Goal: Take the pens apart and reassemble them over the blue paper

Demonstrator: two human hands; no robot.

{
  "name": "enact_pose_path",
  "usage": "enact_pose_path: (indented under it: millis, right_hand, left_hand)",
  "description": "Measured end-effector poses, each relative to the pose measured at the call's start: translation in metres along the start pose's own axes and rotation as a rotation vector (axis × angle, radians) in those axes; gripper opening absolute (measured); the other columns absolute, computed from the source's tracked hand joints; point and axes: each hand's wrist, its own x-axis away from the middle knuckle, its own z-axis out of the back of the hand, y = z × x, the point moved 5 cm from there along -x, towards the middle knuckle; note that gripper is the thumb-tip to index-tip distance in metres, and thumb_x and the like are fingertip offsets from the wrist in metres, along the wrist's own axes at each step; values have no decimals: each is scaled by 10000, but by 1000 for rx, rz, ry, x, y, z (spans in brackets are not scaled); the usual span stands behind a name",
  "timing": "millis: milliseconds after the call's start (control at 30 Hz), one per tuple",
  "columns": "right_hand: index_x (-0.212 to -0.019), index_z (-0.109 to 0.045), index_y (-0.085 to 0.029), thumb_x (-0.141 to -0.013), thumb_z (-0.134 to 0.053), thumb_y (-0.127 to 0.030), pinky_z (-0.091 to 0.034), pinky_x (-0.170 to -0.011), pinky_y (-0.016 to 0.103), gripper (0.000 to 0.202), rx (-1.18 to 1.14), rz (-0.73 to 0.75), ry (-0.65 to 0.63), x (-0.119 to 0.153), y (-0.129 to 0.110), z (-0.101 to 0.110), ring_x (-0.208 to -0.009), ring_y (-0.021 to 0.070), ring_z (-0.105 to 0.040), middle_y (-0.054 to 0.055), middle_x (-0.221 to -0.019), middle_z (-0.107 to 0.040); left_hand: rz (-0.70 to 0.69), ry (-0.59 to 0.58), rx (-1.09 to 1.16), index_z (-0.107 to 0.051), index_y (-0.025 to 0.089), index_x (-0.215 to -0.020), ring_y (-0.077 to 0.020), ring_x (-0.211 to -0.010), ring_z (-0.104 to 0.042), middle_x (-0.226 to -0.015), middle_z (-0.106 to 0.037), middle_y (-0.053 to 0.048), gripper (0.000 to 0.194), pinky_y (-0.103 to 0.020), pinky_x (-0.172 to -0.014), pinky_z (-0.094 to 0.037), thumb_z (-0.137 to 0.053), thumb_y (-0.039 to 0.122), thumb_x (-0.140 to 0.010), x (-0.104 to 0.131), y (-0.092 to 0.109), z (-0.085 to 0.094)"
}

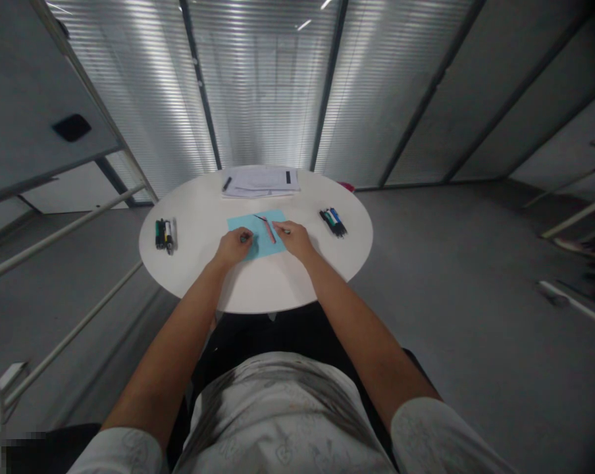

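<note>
Left hand (234, 246) closed around a small dark cap (245, 236) at the near-left corner of the blue sheet (258, 227). Right hand (294, 239) pinches a pen (284, 230) at the sheet's right edge. Pink pen (269, 230) lies untouched between both hands (on the sheet)

Round white bench (258, 289) mid-frame on grey floor (475, 316). 12 o'clock: frosted glass wall (262, 85) with fine horizontal stripes, dark mullions (327, 85), ceiling lights reflected as bright streaks. 10 o'clock: grey panel (25, 99) with a dark oval patch (71, 127). 9 o'clock: pale metal rails (55, 234) running diagonally. 3 o'clock: more rails and blurred clutter (584, 250) on the floor. Lighting dim, even.
</note>
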Motion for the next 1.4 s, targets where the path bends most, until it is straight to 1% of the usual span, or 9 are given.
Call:
enact_pose_path:
  millis: [133, 200, 300, 433, 600, 800, 1133, 1267, 1400]
  right_hand:
    - [-845, -748, -220, -881, -512, -169, -448, -790, 259, 244, 146, 69, -193, 3, -5, -9, -778, 136, -629, 10, -815, -714]
    - [-887, -750, -217, -858, -530, -129, -445, -789, 255, 240, 178, 90, -225, 3, -5, -12, -796, 137, -623, 11, -835, -714]
    - [-983, -747, -222, -847, -549, -123, -441, -844, 279, 260, 233, 106, -212, 3, -2, -15, -879, 154, -617, 32, -942, -716]
    - [-1019, -742, -240, -853, -554, -145, -436, -889, 314, 268, 282, 108, -194, 4, 1, -18, -933, 170, -602, 42, -1024, -703]
    - [-981, -751, -257, -844, -583, -181, -441, -892, 334, 230, 320, 92, -202, 6, -3, -17, -942, 178, -590, 41, -1035, -686]
    - [-943, -755, -262, -842, -606, -209, -441, -899, 338, 188, 353, 102, -217, 8, -8, -17, -957, 179, -584, 39, -1044, -669]
    - [-963, -752, -260, -854, -550, -113, -439, -912, 327, 273, 358, 185, -261, 9, -13, -19, -977, 172, -566, 18, -1070, -677]
    - [-994, -749, -261, -857, -520, -80, -429, -917, 332, 322, 363, 212, -316, 11, -17, -21, -970, 172, -559, 20, -1091, -683]
    - [-1016, -743, -272, -869, -523, -109, -426, -915, 340, 310, 338, 213, -318, 12, -19, -20, -949, 172, -565, 22, -1088, -689]
  left_hand:
    - [-49, -28, -46, -710, 227, -1063, -199, -826, -634, -1018, -715, -63, 306, -300, -792, -473, -551, 292, -809, 0, 3, 0]
    - [-69, -41, -78, -721, 240, -1071, -209, -847, -635, -1032, -712, -61, 323, -312, -805, -475, -555, 270, -795, 0, 4, -1]
    - [-91, -52, -98, -735, 254, -1048, -213, -888, -629, -1056, -702, -50, 338, -318, -832, -472, -540, 215, -775, 0, 4, -2]
    - [-85, -41, -112, -735, 252, -1039, -208, -915, -616, -1065, -680, -58, 366, -320, -857, -473, -513, 176, -759, 0, 5, 0]
    - [35, 26, -215, -716, 239, -1050, -254, -940, -611, -1015, -631, -106, 352, -387, -867, -469, -569, 216, -730, 5, 7, 11]
    - [101, -21, -257, -708, 226, -1022, -241, -891, -619, -971, -628, -103, 315, -366, -828, -465, -519, 181, -774, 4, -2, 11]
    - [20, -32, -164, -708, 199, -965, -166, -791, -600, -895, -649, -61, 232, -282, -785, -462, -553, 300, -825, -1, -2, 4]
    - [2, -33, -130, -717, 200, -932, -172, -765, -596, -863, -670, -55, 230, -286, -762, -462, -580, 336, -806, -2, -1, 3]
    - [-19, -12, -103, -729, 219, -871, -193, -757, -598, -848, -675, -60, 212, -312, -758, -467, -599, 364, -789, -2, 0, 2]
